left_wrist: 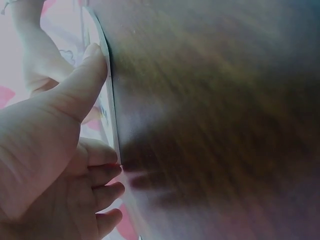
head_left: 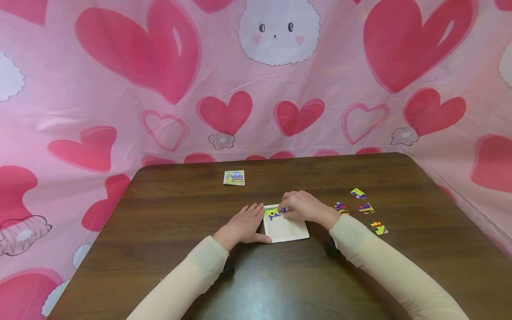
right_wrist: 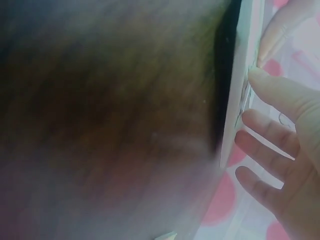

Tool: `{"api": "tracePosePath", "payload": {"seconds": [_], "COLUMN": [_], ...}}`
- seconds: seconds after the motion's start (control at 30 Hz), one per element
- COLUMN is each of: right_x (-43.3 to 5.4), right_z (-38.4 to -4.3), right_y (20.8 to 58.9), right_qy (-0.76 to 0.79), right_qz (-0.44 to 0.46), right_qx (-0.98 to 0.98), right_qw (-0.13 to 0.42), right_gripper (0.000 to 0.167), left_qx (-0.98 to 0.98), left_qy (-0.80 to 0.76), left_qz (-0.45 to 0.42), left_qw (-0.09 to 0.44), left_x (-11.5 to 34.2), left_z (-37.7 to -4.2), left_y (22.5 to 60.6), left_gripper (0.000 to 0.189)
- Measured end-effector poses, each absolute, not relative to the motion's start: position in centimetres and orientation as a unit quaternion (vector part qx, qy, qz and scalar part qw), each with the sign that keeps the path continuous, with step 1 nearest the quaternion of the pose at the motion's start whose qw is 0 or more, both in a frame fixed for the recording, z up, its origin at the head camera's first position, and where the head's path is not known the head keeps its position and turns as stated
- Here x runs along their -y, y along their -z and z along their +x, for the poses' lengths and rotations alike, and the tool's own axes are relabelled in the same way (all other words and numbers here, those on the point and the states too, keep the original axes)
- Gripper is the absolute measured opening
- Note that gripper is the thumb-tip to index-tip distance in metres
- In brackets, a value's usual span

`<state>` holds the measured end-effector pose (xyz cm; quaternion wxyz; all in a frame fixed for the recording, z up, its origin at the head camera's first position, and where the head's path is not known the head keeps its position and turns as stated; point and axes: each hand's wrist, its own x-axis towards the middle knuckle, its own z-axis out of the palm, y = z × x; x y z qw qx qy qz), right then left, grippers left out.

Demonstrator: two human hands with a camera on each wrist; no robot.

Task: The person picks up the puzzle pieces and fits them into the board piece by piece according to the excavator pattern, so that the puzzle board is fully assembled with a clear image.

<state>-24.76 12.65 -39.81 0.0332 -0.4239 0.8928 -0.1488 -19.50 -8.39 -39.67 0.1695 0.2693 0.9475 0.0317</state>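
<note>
A pale square puzzle tray [head_left: 286, 231] lies on the table in front of me. In its far left corner sits a yellow-green and purple puzzle piece [head_left: 272, 214]. My left hand [head_left: 245, 226] lies along the tray's left side with fingers stretched out, its thumb at the near left corner. From the right, my right hand [head_left: 306, 206] reaches over the tray's far edge. It pinches a purple puzzle piece [head_left: 284, 210] beside the first one, mostly covered by the fingers. The left wrist view shows the left thumb [left_wrist: 92, 65] against the tray's edge.
Several loose puzzle pieces lie right of the tray, among them a yellow-green one [head_left: 358, 193], a purple one [head_left: 366, 208] and a yellow-orange one [head_left: 378, 227]. A square picture card [head_left: 234, 178] lies farther back on the brown table [head_left: 176, 213]. Behind hangs a pink heart-patterned cloth [head_left: 256, 80].
</note>
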Motion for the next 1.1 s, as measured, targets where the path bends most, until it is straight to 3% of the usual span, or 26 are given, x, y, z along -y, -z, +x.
{"api": "tracePosePath", "payload": {"seconds": [0.23,0.73,1.1], "right_x": [-13.9,-20.3,-25.3], "right_z": [-25.0,-25.8,-26.3], "right_y": [38.9,36.4,36.2], "right_qy": [0.193,0.256,0.299], "right_qz": [-0.401,-0.295,-0.210], "right_qx": [-0.895,-0.920,-0.930], "right_qw": [0.031,-0.033,-0.030], "right_gripper": [0.022,0.031,0.035], "left_qx": [-0.948,-0.949,-0.949], "left_qy": [-0.026,-0.022,-0.024], "left_qz": [0.269,0.272,0.274], "left_qw": [0.168,0.159,0.156], "left_x": [8.3,8.4,8.5], "left_z": [-19.4,-19.3,-19.4], "left_y": [39.6,39.9,40.1], "left_gripper": [0.094,0.094,0.096]}}
